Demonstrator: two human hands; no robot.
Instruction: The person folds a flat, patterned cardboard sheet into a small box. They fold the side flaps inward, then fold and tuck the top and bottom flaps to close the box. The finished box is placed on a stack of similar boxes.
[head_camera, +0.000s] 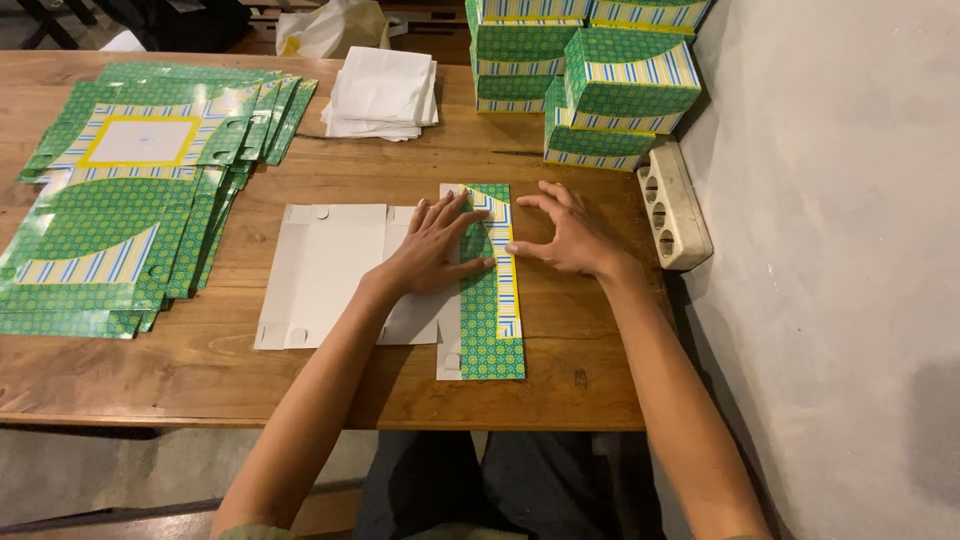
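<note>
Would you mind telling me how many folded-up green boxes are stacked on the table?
About 6 show. Three stack at the back, one lies top right, and two stack nearer the wall. More may be hidden behind or cut off by the frame.

A single head-worn camera looks steeply down and forward from above the seated person's lap, close over the wooden worktop (300, 390). The person's forearms enter from the bottom edge. The worktop's far edge lies near the top, and a grey wall (830, 250) fills the right side.
</note>
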